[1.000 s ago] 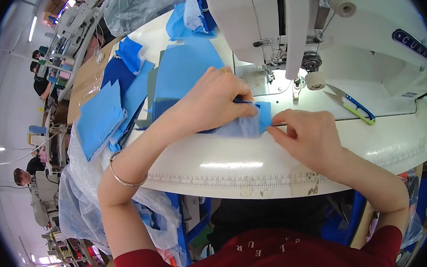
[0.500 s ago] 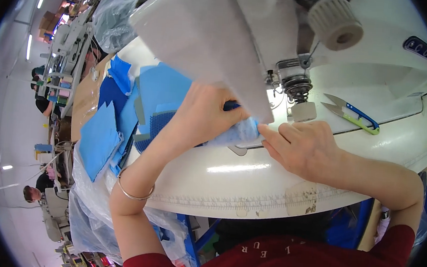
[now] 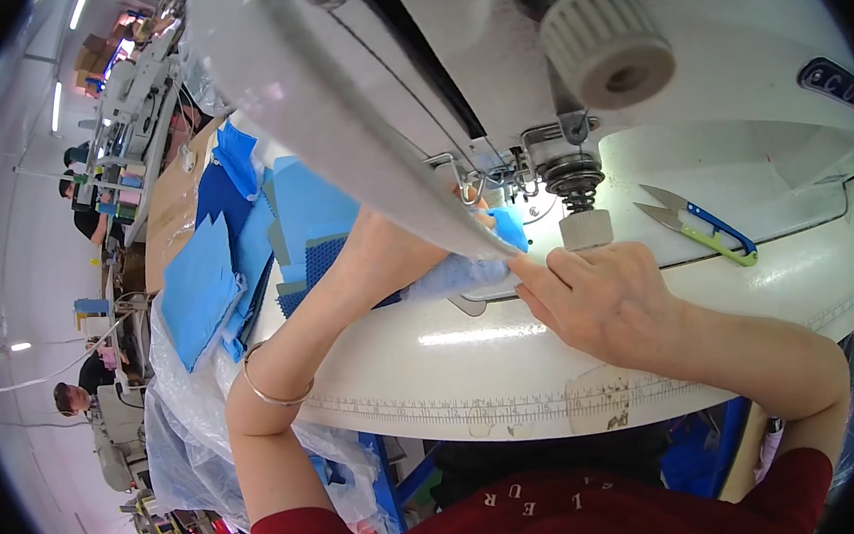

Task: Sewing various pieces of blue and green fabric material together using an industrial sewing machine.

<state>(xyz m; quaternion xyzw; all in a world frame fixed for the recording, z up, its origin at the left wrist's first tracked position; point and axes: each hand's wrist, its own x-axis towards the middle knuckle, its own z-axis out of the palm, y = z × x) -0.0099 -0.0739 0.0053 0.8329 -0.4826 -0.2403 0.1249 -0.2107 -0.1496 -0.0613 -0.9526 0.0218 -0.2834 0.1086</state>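
A white sewing machine [image 3: 443, 57] fills the upper part of the head view, very close. Under its arm my left hand [image 3: 388, 254] presses on a light blue fabric piece [image 3: 456, 274]; its fingertips are hidden behind the machine. My right hand [image 3: 610, 302] pinches the right edge of the same piece, just below the presser foot [image 3: 528, 200]. A small bright blue bit of fabric [image 3: 508, 228] shows by the needle area. A thin metal bangle [image 3: 272, 390] sits on my left wrist.
Blue-and-green thread snips [image 3: 706, 227] lie on the white table [image 3: 557, 398] to the right. Stacks of blue fabric pieces [image 3: 216, 271] lie at the left over clear plastic sheeting [image 3: 183, 439]. Other workers and machines stand far left. A printed ruler runs along the table's front edge.
My head has dropped closer, so the machine now looms over the view. Both hands have slid the blue piece forward under the machine's arm toward the presser foot.
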